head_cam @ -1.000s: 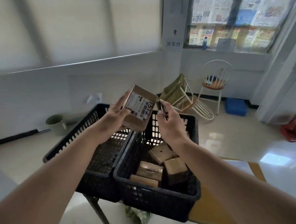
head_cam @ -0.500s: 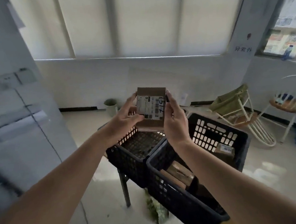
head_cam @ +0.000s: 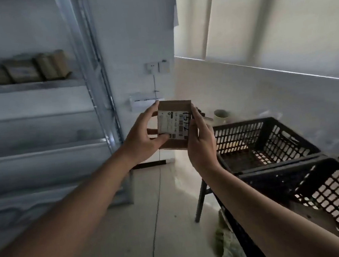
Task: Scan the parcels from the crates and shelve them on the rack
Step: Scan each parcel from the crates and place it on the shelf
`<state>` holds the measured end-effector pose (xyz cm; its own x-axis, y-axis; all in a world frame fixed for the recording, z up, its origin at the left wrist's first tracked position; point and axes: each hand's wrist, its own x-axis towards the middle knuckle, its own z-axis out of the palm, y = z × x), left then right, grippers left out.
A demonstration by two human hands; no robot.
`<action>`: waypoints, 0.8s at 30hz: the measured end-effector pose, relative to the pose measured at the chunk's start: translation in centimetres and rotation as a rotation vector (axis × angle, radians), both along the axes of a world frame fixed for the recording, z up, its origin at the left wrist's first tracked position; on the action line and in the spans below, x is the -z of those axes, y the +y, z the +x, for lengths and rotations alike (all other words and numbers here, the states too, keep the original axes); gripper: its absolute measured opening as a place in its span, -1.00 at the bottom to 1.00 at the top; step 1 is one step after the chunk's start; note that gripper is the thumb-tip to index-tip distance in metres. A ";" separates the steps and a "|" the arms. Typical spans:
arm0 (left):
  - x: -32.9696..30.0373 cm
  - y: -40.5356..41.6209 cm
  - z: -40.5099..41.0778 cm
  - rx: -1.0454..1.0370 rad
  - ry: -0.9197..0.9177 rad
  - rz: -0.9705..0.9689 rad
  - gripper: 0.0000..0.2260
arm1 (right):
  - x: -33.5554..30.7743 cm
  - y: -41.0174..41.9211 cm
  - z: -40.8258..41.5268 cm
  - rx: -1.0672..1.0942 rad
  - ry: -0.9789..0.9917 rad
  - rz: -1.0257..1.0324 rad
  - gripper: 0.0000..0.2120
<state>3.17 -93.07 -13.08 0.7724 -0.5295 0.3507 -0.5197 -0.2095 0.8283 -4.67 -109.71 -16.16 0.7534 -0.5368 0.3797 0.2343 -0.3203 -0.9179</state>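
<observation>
Both hands held a small cardboard parcel (head_cam: 175,124) up in the air, label toward the camera: the left hand (head_cam: 142,139) gripped its left edge with curled fingers, and the right hand (head_cam: 201,142) clasped its right edge. To the left stood the metal rack (head_cam: 39,120), a row of what looked like blurred brown parcels (head_cam: 22,69) on its upper shelf. To the right sat two black crates (head_cam: 269,139), with a pale bucket (head_cam: 221,116) against the wall behind them.
</observation>
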 end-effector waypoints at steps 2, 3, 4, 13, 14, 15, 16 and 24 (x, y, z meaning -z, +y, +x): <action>0.1 4.1 0.0 -0.087 -0.078 0.031 -0.14 | 0.2 3.6 1.4 -0.052 -0.002 -0.018 -0.54; 0.1 6.2 0.0 -0.132 -0.114 0.045 -0.15 | 0.3 5.5 2.2 -0.088 0.001 -0.025 -0.54; 0.1 8.3 0.1 -0.174 -0.143 0.056 -0.15 | 0.3 7.4 2.9 -0.132 0.004 -0.019 -0.54; 0.4 28.8 2.5 -0.395 -0.197 0.146 -0.20 | 1.6 27.5 10.0 -0.327 0.022 -0.075 -0.54; 0.5 31.2 3.0 -0.409 -0.194 0.150 -0.20 | 1.7 29.9 10.7 -0.340 0.031 -0.076 -0.54; 0.5 33.5 3.6 -0.422 -0.187 0.149 -0.20 | 1.7 32.2 11.5 -0.356 0.037 -0.077 -0.54; 0.5 35.7 4.1 -0.432 -0.178 0.145 -0.21 | 1.8 34.4 12.3 -0.370 0.045 -0.079 -0.54; 2.1 51.6 8.8 -0.563 -0.132 0.163 -0.19 | 3.2 50.5 18.7 -0.446 0.118 -0.064 -0.56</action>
<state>11.99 -41.44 -15.16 0.9052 -0.1060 0.4116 -0.3881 -0.6012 0.6985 13.98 -59.17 -19.36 0.9456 -0.1285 0.2989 0.2569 -0.2688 -0.9283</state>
